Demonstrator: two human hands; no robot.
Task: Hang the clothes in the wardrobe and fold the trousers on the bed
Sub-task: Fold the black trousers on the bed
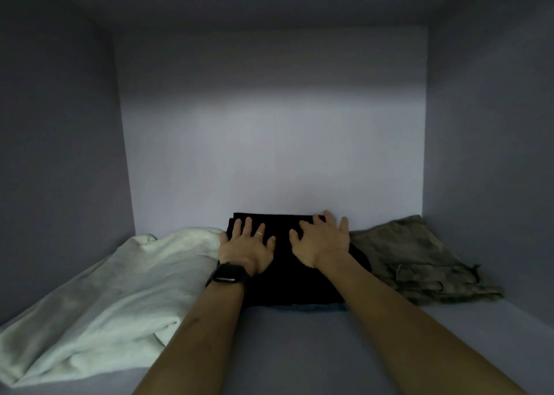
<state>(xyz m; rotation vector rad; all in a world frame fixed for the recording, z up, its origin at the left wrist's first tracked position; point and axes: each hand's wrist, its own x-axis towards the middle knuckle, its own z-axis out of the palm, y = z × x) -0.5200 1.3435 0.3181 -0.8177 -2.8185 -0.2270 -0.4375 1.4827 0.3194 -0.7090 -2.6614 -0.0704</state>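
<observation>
Fingers [248, 225]: both sets straight and spread, pressing flat, gripping nothing.
Left hand [244, 245]: palm down on left part of black folded garment [287, 283]; thumb side touches white garment [105, 298].
Right hand [322, 240]: palm down on right part, fingertips near back wall [269, 125].
Task's thing: black folded garment at shelf [299, 349] back edge, mid-way btwn side walls; prob. trousers, too dark to tell.
Neighbours: white garment toward left edge, loose; olive garment [419, 260] toward back-right corner, just beside the black.
Risk 1: more push vs. back wall, fold bunches up.
Risk 2: hands dragged off, top layer slides, fold opens.
Risk 3: left thumb catches white garment, pulls it along.
Count: hands 2; garments 3 (1 black, 1 white, 1 olive); watch [227, 274] 1; ring [259, 233] 1.
</observation>
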